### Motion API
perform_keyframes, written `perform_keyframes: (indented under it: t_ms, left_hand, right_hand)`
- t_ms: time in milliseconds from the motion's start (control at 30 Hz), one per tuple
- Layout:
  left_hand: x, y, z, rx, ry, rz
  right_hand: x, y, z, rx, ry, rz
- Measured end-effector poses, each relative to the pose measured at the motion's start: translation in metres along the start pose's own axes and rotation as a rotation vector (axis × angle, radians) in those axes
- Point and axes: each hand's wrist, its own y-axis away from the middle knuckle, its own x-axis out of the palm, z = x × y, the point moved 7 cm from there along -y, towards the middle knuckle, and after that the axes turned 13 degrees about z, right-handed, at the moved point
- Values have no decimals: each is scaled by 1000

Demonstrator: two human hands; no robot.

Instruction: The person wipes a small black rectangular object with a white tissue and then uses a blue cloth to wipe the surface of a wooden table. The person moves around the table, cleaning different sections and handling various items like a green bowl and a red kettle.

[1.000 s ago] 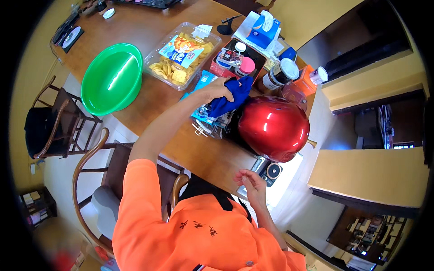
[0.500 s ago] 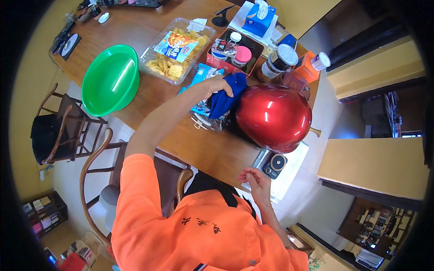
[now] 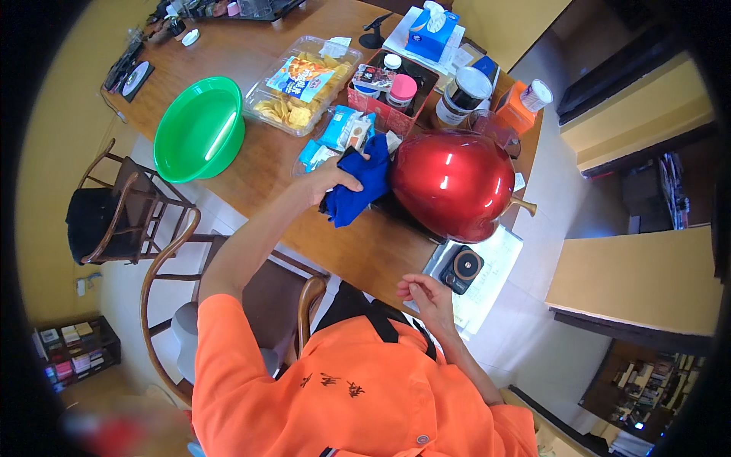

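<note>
And here's the left hand (image 3: 331, 179), closed on a crumpled, deep-blue fabric cloth (image 3: 358, 190) above the wooden table (image 3: 346, 255), just left of the glossy red apple-shaped container (image 3: 453, 183); whether the two touch, I can't tell. The right hand (image 3: 428, 298) sits half open, fingers loosely curled, nothing visible in it, near the black device with a round dial (image 3: 463, 268). That cloth looks light, soft and floppy, likely grippy and hard to damage; a pinch on a bunched fold, like this one, should hold, though loose corners may droop. Now the lettering: printing covers the blue-and-orange label (image 3: 302, 78) on the clear plastic chip tub (image 3: 279, 112), dark characters cross the bright orange shirt (image 3: 304, 415), and the white paper sheet (image 3: 499, 259) carries faint marks.
</note>
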Motion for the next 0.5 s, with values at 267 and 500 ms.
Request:
perform_keyframes:
  t_ms: [267, 500]
  left_hand:
    - [28, 69, 28, 313, 373, -102]
    - [91, 93, 102, 188, 549, -89]
  right_hand:
    - [-13, 15, -18, -11, -88, 66]
    - [8, -5, 25, -250, 269, 91]
